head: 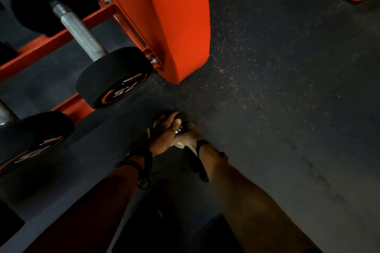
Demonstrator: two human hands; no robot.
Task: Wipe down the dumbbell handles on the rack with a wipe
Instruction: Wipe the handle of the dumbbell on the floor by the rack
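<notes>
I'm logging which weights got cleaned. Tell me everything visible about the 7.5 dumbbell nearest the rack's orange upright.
The 7.5 dumbbell lies across the orange rack rails, tilted toward the camera. It has two round black heads that look like rubber and a silver knurled metal handle between them. The near head's face shows a red ring and white "7.5" marking, seen upside down. It sits beside the orange upright. Neither hand touches it.

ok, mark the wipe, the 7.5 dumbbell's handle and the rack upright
wipe point(179, 144): head view, pale bit showing between the two hands.
7.5 dumbbell handle point(83, 35): head view, middle of the knurled steel bar.
rack upright point(181, 26): head view, broad orange face of the post.
</notes>
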